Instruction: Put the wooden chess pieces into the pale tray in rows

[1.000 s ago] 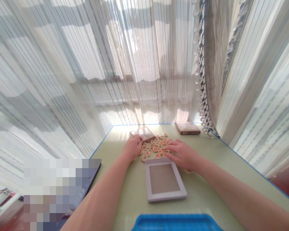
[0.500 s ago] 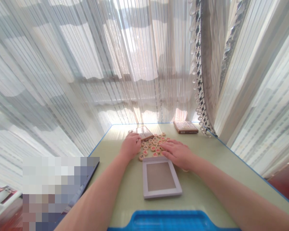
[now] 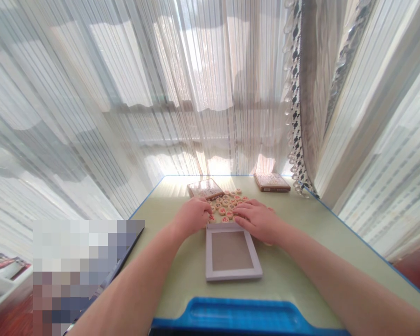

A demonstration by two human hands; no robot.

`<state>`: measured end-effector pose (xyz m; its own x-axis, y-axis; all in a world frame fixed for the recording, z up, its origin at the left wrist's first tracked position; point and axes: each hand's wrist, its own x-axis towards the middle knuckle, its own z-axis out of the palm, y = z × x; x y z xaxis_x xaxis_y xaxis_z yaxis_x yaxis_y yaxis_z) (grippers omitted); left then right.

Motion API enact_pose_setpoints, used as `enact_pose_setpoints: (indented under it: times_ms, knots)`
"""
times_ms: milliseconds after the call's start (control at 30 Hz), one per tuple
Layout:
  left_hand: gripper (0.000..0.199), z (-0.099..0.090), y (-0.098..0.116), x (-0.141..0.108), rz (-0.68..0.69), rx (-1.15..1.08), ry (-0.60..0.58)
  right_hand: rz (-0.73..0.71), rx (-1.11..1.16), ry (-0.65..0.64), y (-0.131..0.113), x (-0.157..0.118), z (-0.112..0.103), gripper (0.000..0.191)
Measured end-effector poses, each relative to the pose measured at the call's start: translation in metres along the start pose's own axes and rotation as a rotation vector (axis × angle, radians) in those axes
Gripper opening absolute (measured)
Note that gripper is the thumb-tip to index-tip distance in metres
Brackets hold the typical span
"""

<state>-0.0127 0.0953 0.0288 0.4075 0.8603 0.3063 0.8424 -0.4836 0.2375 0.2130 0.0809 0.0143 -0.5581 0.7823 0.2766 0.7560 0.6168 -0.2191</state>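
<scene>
Round wooden Chinese chess pieces (image 3: 225, 203), marked in red and black, lie in a loose cluster beyond a shallow white box (image 3: 209, 254). My left hand (image 3: 193, 216) is at the cluster's left side, its fingers bent loosely with the tips at the pieces; nothing shows gripped in it. My right hand (image 3: 259, 218) lies over the cluster's right side with fingers stretched out and slightly apart, hiding some pieces. The white box has a grey-brown bottom and holds nothing. Behind my left hand, a flat brown box with a printed top (image 3: 205, 188) touches the pieces.
Another flat brown box (image 3: 272, 182) stands at the table's back right. A blue tray-like edge (image 3: 245, 309) crosses the front of the pale green table (image 3: 301, 261). A dark-edged object and a blurred patch are at the left; sheer curtains (image 3: 210, 93) hang behind.
My left hand has moved nearer, away from the brown box and down beside the pieces. My right hand stays over the right side. The view has shifted slightly.
</scene>
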Motion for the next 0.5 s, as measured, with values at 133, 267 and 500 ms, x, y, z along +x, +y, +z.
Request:
enact_pose_setpoints:
  times_ms: [133, 267, 500]
  knots:
    - [0.031, 0.001, -0.003, 0.000, -0.023, -0.035, -0.005, -0.012, 0.004, 0.017, -0.001, -0.001, -0.003, 0.037]
    - [0.031, 0.002, -0.009, 0.001, -0.026, -0.026, 0.046, -0.085, 0.042, 0.006, -0.002, -0.002, -0.004, 0.030]
    - [0.035, 0.000, -0.013, 0.001, -0.054, 0.048, 0.109, -0.100, 0.077, 0.000, -0.003, -0.002, -0.007, 0.031]
